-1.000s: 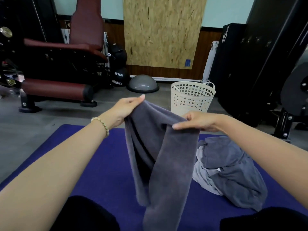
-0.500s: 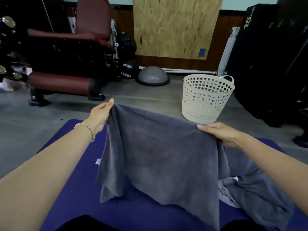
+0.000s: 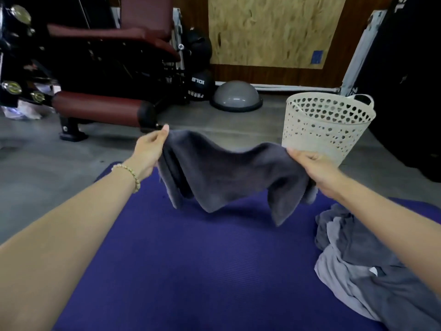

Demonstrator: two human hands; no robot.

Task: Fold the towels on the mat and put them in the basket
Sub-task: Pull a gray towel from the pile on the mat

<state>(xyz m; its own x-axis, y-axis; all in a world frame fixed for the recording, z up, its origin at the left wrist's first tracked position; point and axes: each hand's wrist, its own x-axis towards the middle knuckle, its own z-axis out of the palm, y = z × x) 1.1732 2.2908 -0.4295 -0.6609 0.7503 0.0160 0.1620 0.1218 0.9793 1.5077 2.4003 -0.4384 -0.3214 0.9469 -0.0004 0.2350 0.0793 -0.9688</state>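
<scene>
A dark grey towel [image 3: 229,177] of soft, napped terry hangs in the air over the far end of the purple mat [image 3: 191,259]. The two hands are well apart, one at each upper end. The left hand [image 3: 149,149] pinches its end between thumb and curled fingers, and a bracelet [image 3: 130,172] of small pale-gold beads circles that wrist. The right hand [image 3: 312,166] grips the other end, with cloth bunched under the palm. Between them the top edge sags in a shallow curve, and the doubled cloth falls in thick folds that end in two drooping points – whether these brush the mat I cannot tell.

The mat is foam with a fine ribbed grain, and it lies flat on a grey concrete floor [image 3: 214,130]. On the mat's right side sits a crumpled pile of towels [image 3: 362,271], dark grey and paler grey layers tangled together, with a small white tag showing among them.

Beyond the mat's far right corner a basket [image 3: 327,125] stands on the floor – round cream plastic, narrower toward the base, its wall pierced with heart-shaped holes, a loop handle at the rim. Past the mat's far edge rest a smooth grey half-dome balance trainer [image 3: 235,96] and a black medicine ball [image 3: 199,86] with white lettering. Beyond the mat's far left is a gym machine with padded maroon vinyl rolls [image 3: 95,107] on a black frame.
</scene>
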